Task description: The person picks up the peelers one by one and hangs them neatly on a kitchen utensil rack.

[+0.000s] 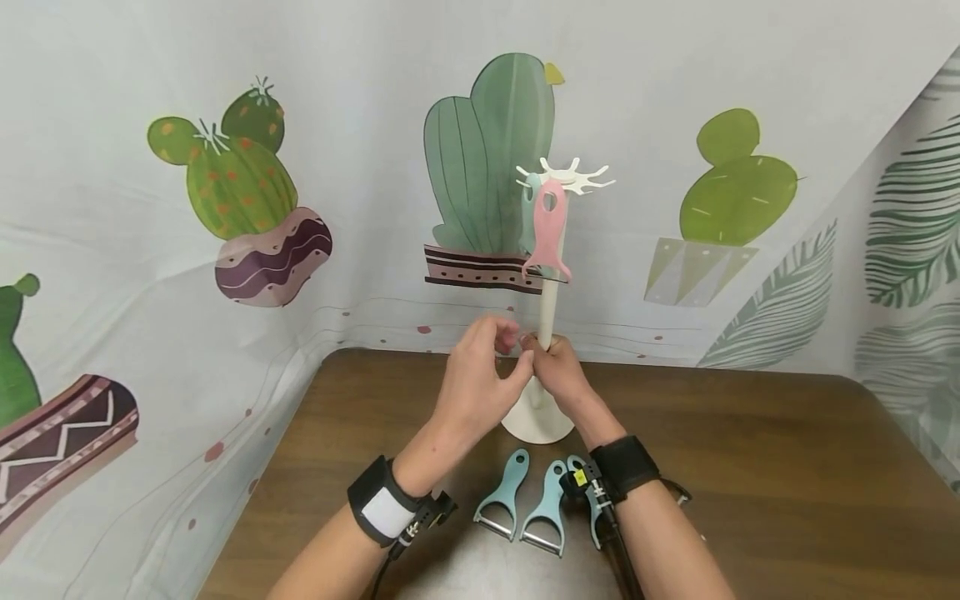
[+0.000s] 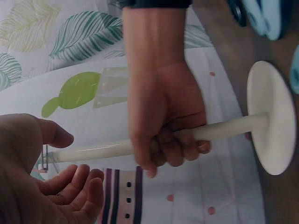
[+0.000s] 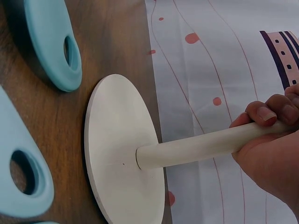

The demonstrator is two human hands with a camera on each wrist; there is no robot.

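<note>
A cream stand with a round base (image 1: 536,425) and a ring of hooks (image 1: 592,178) on top stands on the table. My right hand (image 1: 562,371) grips its pole (image 1: 548,312) low down, fingers wrapped round it, as the left wrist view also shows. My left hand (image 1: 468,379) is beside the pole, thumb and fingers loosely bent and apart, holding nothing. From the hooks hangs a pink peeler (image 1: 550,229), blade down, partly covering a pale green peeler (image 1: 528,208) behind it.
In front of the base, light blue peelers lie on the wooden table (image 1: 750,467): a left one (image 1: 512,483), a middle one (image 1: 551,500) and one (image 1: 576,463) partly hidden by the right wrist strap. A cactus-print cloth (image 1: 375,167) hangs behind the table.
</note>
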